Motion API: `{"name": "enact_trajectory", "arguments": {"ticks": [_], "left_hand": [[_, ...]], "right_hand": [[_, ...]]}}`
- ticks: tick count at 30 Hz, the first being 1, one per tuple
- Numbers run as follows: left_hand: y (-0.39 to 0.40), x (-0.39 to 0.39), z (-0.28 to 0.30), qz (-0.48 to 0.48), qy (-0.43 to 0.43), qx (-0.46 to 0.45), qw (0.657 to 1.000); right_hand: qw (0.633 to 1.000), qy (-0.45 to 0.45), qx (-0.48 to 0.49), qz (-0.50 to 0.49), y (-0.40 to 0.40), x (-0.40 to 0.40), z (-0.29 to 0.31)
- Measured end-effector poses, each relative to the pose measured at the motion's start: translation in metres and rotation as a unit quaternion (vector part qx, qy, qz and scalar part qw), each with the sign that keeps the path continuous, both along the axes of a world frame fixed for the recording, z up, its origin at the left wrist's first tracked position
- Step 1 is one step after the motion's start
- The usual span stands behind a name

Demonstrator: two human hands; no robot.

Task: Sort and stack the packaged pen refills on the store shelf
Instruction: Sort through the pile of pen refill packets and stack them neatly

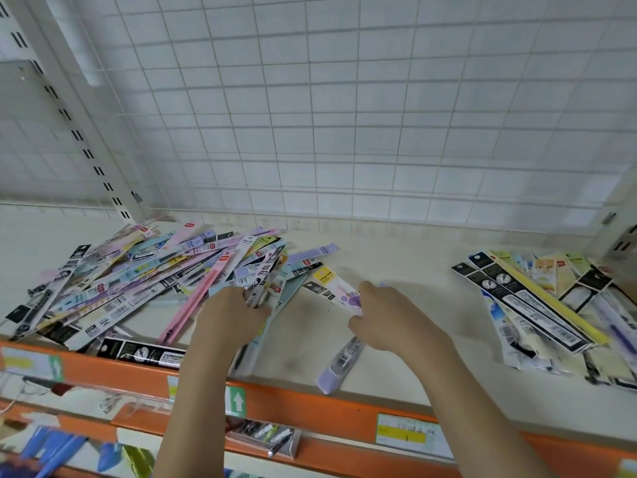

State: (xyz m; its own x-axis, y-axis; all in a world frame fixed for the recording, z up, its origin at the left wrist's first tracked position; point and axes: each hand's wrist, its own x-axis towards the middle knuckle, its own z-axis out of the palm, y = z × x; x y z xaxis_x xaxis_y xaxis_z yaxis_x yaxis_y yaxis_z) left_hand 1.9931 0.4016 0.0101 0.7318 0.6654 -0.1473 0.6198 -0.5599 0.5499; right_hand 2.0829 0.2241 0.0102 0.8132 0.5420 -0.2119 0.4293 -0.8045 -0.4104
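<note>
On the shelf (pixel 396 270), the left hand (pixel 231 315) pinches refills from the left pile (pixel 138 281); the right hand (pixel 389 319) grips a purple refill (pixel 339 365) near the front edge.

Glossy plastic refill packets (pixel 144 277); matt shelf (pixel 389 270); wire grid (pixel 344 115)

Loose pile of refill packs (pixel 144 281) on shelf (pixel 396 267), left. Stacked packs (pixel 548 301) on shelf, right, well apart from pile. Left hand (pixel 231 313) at pile's right edge; right hand (pixel 389 319) between pile and stack, on one pack (pixel 339 365) near shelf's front edge. Grid panel (pixel 344 115) behind.
</note>
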Motion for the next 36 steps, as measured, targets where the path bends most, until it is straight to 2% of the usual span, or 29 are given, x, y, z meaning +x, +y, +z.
{"name": "enact_trajectory", "arguments": {"ticks": [7,14,19,23,29,32,36], "left_hand": [[0.010,-0.007,0.016,0.005,-0.066,-0.002,0.998],[0.044,-0.018,0.036,0.041,-0.152,-0.002,0.988],[0.070,-0.018,0.041,0.013,-0.142,-0.003,0.990],[0.093,-0.019,0.043,0.005,-0.147,-0.009,0.989],[0.134,-0.017,0.034,0.001,-0.152,-0.034,0.988],[0.152,-0.015,0.030,0.000,-0.156,-0.051,0.986],[0.163,-0.013,0.031,-0.019,-0.145,-0.055,0.988]], "right_hand": [[0.992,-0.074,0.098,-0.035,0.002,0.008,0.009],[0.984,-0.027,0.157,-0.080,0.018,0.022,0.012],[0.983,-0.021,0.160,-0.092,0.045,0.025,0.016],[0.977,0.025,0.193,-0.092,0.070,0.020,0.019],[0.988,-0.017,0.126,-0.089,0.104,0.012,0.012],[0.983,-0.005,0.141,-0.116,0.117,0.007,0.008],[0.985,-0.035,0.063,-0.159,0.133,0.002,0.000]]}}
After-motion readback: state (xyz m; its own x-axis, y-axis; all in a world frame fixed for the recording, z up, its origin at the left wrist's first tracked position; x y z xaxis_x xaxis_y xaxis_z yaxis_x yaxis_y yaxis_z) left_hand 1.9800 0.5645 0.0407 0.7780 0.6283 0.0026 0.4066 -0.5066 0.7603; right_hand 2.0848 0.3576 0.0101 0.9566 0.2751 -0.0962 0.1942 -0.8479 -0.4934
